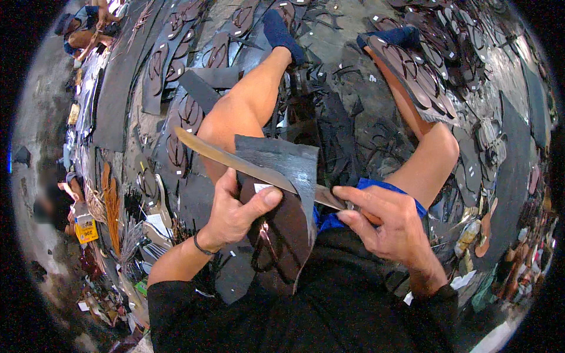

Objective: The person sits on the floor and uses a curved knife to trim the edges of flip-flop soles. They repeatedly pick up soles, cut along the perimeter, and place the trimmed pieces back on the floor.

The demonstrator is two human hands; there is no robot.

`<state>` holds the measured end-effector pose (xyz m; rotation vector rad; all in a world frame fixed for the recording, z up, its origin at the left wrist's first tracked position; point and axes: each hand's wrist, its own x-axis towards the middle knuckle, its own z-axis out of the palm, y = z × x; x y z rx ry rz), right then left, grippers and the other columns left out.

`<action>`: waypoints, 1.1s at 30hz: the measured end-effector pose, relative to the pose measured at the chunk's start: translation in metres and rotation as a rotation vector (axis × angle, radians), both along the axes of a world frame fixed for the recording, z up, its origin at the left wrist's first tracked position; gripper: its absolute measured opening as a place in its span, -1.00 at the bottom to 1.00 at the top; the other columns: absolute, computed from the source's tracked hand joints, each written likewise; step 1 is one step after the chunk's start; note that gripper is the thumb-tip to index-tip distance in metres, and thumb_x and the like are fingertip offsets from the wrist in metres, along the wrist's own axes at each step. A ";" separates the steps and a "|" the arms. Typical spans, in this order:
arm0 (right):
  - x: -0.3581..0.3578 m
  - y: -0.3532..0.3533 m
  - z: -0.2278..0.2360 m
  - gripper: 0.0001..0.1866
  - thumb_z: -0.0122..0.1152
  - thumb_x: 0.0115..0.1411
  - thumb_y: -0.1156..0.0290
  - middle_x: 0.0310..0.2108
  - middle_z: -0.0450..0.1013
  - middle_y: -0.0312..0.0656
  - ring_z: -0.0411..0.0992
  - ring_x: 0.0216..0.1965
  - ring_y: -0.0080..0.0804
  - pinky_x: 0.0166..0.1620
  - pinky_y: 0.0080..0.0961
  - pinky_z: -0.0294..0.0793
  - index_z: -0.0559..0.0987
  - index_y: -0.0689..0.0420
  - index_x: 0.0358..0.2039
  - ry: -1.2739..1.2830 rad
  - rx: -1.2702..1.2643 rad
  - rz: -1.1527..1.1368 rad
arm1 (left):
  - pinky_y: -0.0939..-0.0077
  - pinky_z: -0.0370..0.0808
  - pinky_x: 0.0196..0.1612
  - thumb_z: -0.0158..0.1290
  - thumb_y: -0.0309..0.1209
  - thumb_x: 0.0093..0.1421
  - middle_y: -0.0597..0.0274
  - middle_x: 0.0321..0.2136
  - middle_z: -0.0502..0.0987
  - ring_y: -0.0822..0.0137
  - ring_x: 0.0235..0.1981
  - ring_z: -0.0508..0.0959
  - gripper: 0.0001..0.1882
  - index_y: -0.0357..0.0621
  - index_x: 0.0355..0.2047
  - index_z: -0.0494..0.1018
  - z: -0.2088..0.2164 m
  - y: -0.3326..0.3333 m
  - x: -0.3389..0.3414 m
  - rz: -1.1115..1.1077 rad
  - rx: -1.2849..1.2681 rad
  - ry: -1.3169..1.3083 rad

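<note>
My left hand grips a dark brown flip-flop, its thumb pressed on the upper face near one end. A grey-black rubber sheet lies against the flip-flop's sole and sticks out beyond its far end and right side. In my right hand, closed fingers hold a long curved knife by its handle end. The blade slants across the sheet and the end of the flip-flop, its tip pointing to the far left. It passes close to my left fingers; whether it touches them cannot be made out.
My bent legs frame the work. Several flip-flops lie at the far right, more at the far left. Long dark rubber strips, a brown fibre bundle and a yellow packet are on the left. Another person sits at the upper left.
</note>
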<state>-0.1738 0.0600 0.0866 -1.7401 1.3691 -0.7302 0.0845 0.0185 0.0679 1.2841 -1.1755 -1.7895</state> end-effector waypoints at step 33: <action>-0.013 0.124 -0.044 -0.68 0.33 0.06 0.43 -0.34 0.56 -0.08 0.52 -0.50 -0.32 -0.42 -0.49 0.52 0.58 0.17 -0.14 0.016 -0.067 -0.457 | 0.22 0.54 0.01 0.02 -0.26 0.28 0.10 -0.06 0.53 0.20 -0.06 0.55 -0.64 -0.18 0.01 0.40 -0.063 0.029 -0.054 0.601 0.314 0.827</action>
